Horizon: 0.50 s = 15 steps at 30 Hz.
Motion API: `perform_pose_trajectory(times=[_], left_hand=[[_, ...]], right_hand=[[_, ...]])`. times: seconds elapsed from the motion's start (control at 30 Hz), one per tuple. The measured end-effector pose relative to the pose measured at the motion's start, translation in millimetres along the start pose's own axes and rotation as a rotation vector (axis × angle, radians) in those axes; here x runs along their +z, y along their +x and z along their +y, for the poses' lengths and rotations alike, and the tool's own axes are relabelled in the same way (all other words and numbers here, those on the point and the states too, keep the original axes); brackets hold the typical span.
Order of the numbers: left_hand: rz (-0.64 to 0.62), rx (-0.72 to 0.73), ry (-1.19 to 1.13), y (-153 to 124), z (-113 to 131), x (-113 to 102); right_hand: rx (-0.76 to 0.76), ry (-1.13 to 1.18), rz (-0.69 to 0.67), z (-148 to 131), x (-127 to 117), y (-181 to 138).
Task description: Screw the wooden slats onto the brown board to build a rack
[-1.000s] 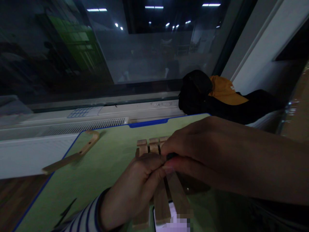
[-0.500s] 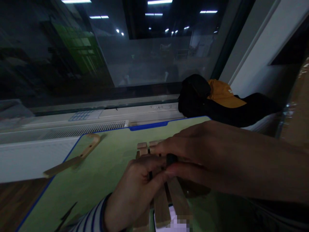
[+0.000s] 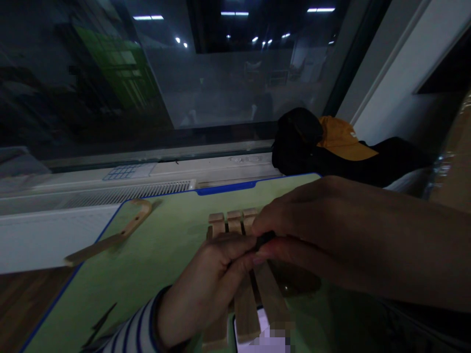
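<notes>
Wooden slats [image 3: 246, 314] with notched far ends lie side by side on a green board, running away from me. My left hand [image 3: 206, 279], in a striped sleeve, is closed over the left and middle slats; its far fingers are hidden. Its thumb and index finger meet at a small dark piece [image 3: 265, 239], whose kind I cannot make out. My right hand [image 3: 312, 225] reaches over the right slat with thumb and fingers pinched on that dark piece. Beneath the near slat ends shows a phone [image 3: 263, 338] with a lit screen.
A hooked wooden piece [image 3: 128, 230] with holes lies across the left edge of the blue-rimmed green board [image 3: 176, 215]. Behind it are a white radiator [image 3: 55, 240] and a window sill. A yellow cap [image 3: 342, 137] rests on dark cloth at the back right.
My right fingers have shifted slightly right, uncovering more of the slats' far ends. The dark piece has tilted from upright to slanted. My left hand stays nearly in place.
</notes>
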State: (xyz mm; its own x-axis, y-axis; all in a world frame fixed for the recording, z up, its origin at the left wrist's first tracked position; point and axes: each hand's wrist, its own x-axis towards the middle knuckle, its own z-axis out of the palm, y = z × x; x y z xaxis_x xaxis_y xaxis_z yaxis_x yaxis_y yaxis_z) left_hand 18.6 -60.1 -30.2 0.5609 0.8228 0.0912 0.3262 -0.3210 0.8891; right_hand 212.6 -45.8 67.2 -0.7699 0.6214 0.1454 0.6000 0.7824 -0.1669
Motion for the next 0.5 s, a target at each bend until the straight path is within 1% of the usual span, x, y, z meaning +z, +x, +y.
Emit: perform_pose_trajectory(times=[0.2, 0.27, 0.43, 0.5], left_hand=[[0.014, 0.025, 0.034, 1.4, 6.1, -2.2], [0.054, 0.021, 0.074, 0.7, 7.3, -2.0], [0.211, 0.041, 0.110, -1.2, 5.4, 0.7], [0.238, 0.039, 0.134, -1.7, 3.2, 1.3]], right_hand=[[-0.010, 0.039, -0.011, 0.0, 0.6, 1.9], [-0.009, 0.047, -0.006, -1.7, 1.1, 2.3], [-0.004, 0.072, -0.024, -5.6, 2.5, 3.5], [-0.024, 0.071, -0.028, -5.7, 2.6, 3.3]])
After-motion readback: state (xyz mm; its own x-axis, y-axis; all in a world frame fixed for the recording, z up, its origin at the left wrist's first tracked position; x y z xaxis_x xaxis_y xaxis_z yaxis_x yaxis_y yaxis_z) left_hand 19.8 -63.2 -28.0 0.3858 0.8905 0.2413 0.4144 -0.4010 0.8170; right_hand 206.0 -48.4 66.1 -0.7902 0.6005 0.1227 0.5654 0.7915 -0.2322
